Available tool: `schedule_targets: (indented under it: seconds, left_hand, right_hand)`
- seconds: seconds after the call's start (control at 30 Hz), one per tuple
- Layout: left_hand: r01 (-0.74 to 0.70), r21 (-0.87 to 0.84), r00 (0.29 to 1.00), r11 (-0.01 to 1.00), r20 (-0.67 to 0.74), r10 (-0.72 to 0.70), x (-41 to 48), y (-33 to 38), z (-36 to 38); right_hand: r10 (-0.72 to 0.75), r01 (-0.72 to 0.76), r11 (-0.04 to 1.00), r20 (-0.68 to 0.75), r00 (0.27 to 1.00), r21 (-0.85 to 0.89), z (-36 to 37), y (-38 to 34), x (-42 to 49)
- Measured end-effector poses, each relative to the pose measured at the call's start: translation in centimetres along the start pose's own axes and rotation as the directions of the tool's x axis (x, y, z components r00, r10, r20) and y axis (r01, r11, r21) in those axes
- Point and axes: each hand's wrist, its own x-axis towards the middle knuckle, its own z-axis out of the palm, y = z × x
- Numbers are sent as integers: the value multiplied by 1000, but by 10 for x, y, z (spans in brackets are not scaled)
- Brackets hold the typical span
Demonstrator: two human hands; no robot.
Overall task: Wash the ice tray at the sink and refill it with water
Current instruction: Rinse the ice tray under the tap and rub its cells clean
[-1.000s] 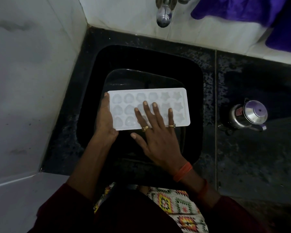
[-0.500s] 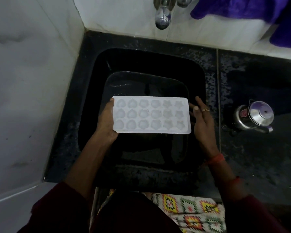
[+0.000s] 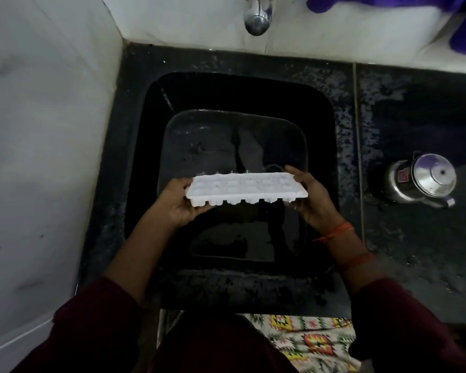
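Above the black sink (image 3: 331, 146), below the tap (image 3: 256, 21), a white ice tray (image 3: 242, 187) is gripped at its ends by the left hand (image 3: 178, 208) and right hand (image 3: 311, 199).

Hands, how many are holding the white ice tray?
2. The left hand grips the left end of the ice tray and the right hand grips its right end, above the black sink. Some fingertips are hidden under the tray.

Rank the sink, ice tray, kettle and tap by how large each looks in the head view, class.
1. sink
2. ice tray
3. kettle, though it sits lower than the lifted tray
4. tap, partly cut off by the frame's top edge
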Motion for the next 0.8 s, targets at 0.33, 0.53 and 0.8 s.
schedule_targets:
  seconds: [0.33, 0.53, 0.8]
  left_hand:
    - [222, -113, 970, 969, 124, -208, 24, 12, -5]
    - [208, -88, 971, 974, 136, -195, 24, 16, 4]
    - [81, -29, 976, 996, 204, -73, -5, 41, 16]
  right_hand:
    - [109, -103, 992, -90, 990, 65, -6, 7, 19]
    - [54, -56, 998, -106, 993, -12, -5, -5, 19]
    - [-193, 195, 981, -85, 977, 18, 5, -41, 8]
